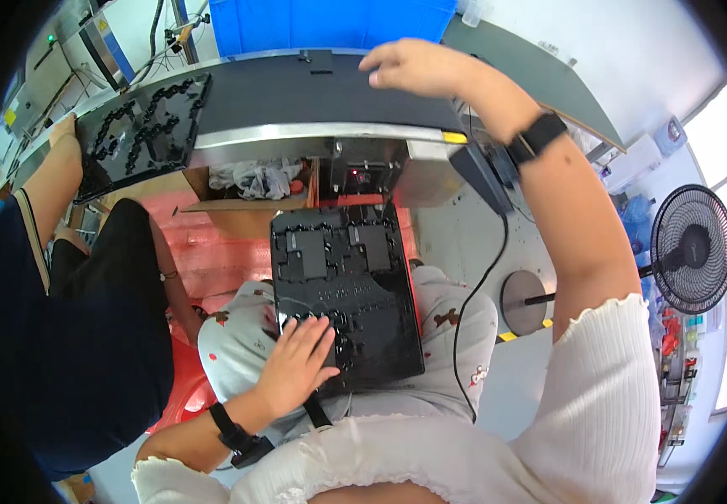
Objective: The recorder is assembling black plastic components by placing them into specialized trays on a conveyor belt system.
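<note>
A glossy black moulded plastic tray (pixel 380 315) with raised shapes and recesses lies across my lap. My left hand (pixel 296 361) rests on its lower left part, fingers spread, with small black pieces by the fingertips. My right hand (pixel 405 67) is stretched out over the far side of the dark conveyor belt (pixel 296 101), its fingers loosely bent and apart, with nothing visible in them. Just left of it, a small flat black piece (pixel 321 72) lies on the belt.
A similar black tray (pixel 141 139) sits at the belt's left, by a co-worker's hand (pixel 62 130). Behind the belt stands a blue bin (pixel 330 25). Below are a cardboard box with plastic bags (pixel 258 178) and a hanging cable (pixel 489 273). A fan (pixel 692 249) stands right.
</note>
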### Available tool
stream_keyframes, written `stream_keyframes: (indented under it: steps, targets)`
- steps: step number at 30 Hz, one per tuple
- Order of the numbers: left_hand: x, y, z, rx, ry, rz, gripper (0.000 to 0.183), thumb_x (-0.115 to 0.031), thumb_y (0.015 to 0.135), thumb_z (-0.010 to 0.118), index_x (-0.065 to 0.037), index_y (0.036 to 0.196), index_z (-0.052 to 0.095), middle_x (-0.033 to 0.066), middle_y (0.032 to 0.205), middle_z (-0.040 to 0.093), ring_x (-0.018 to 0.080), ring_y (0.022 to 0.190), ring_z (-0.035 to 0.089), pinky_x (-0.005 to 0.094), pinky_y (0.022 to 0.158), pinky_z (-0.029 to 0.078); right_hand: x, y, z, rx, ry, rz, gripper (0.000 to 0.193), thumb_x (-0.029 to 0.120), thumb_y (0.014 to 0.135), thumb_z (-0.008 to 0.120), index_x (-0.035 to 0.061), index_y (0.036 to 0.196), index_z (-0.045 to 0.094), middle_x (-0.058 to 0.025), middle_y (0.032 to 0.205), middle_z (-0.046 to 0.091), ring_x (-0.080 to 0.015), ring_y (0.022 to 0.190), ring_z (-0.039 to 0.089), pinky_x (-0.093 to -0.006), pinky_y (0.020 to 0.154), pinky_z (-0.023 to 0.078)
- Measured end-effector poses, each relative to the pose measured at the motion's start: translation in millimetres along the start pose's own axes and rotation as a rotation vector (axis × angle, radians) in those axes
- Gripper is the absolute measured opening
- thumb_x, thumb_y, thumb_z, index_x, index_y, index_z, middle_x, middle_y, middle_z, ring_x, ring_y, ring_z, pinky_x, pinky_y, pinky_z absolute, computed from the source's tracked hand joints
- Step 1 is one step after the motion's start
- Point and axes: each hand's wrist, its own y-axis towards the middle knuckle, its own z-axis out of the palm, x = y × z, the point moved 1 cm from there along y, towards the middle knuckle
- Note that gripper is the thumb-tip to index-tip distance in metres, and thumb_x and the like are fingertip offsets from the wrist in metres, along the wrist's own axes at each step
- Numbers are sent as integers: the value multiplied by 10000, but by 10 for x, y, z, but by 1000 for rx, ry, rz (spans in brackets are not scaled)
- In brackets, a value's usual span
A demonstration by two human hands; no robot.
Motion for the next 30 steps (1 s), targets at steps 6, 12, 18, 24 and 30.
stream_keyframes:
  steps: [6, 12, 18, 24, 30]
  targets:
    - [-66, -74, 5, 70, 14, -21, 573, -276, 865, 596, 25, 1325, 435, 186, 1421, 372, 335, 1298, 376, 478, 1092, 265, -656, 1041, 278, -134, -300, 304, 692, 289, 777, 658, 76, 1390, 418, -227, 1446, 351, -360, 1330, 356, -396, 1098, 314]
    - [59, -8, -38, 99, -165, -1, 547, -217, 827, 643, -17, 1306, 470, 157, 1411, 396, 328, 1266, 414, 483, 1069, 317, -959, 1023, 300, 138, -185, 392, 677, 252, 727, 713, 34, 1329, 491, -211, 1321, 517, -315, 1221, 502, -385, 1010, 400]
    - [52, 94, -207, 93, -186, -1, 499, -161, 824, 644, -29, 1282, 498, 160, 1383, 420, 339, 1240, 437, 473, 1048, 339, -892, 286, 363, -496, -341, 8, 248, 160, 790, 643, -36, 942, 623, -161, 854, 651, -287, 739, 638, -378, 665, 500]
    - [433, 314, -481, -244, -278, -143, 441, -185, 869, 626, 1, 1255, 518, 183, 1350, 446, 341, 1189, 486, 439, 990, 393, 447, -1213, 1096, -88, 787, 133, 304, 197, 815, 709, 10, 1040, 624, -14, 879, 617, -84, 745, 581, -238, 636, 477]
    - [927, 1247, -1026, -774, -1641, -756, 603, -283, 950, 560, 105, 1330, 300, 229, 1211, 465, 374, 1174, 497, 427, 964, 481, 1052, -2202, 2124, 99, 687, 129, 363, 150, 804, 693, -18, 1108, 586, -137, 1002, 594, -285, 944, 582, -346, 807, 465]
